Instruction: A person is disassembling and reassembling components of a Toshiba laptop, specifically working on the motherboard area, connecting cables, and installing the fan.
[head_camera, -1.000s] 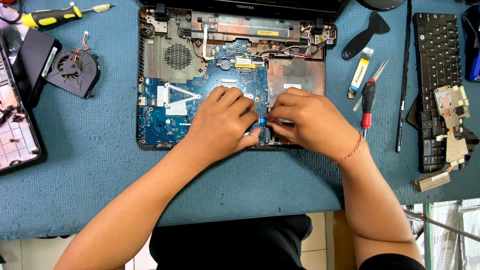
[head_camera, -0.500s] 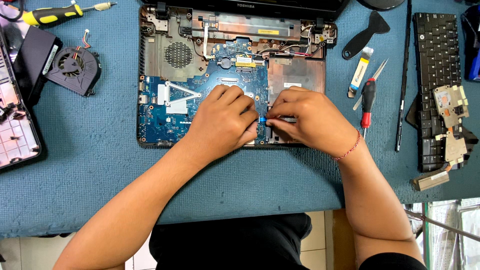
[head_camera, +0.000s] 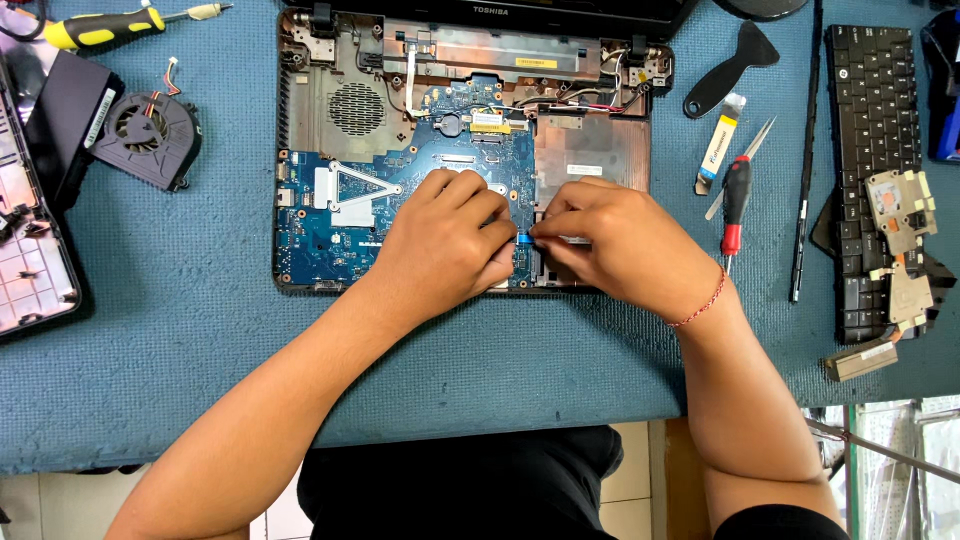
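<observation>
- An opened laptop base (head_camera: 590, 160) lies on the blue table mat (head_camera: 200, 330), its blue circuit board (head_camera: 330, 225) bare.
- A small blue cable tab (head_camera: 523, 239) sits at the near right edge of the circuit board, right between the two hands.
- The left hand (head_camera: 445, 245) rests on the board, fingers curled close together; its fingertips (head_camera: 505, 232) meet the tab from the left.
- The right hand (head_camera: 620, 245) lies just beside it, fingers (head_camera: 548, 226) drawn narrow and pinched at the tab from the right.
- Whether one hand alone or both grip the tab cannot be told; the fingertips of both touch it.
- A red-handled screwdriver (head_camera: 735, 205) lies on the mat just right of the laptop, near the right hand.
- A cooling fan (head_camera: 145, 140) lies well to the left, a loose keyboard (head_camera: 875, 150) at the far right.
</observation>
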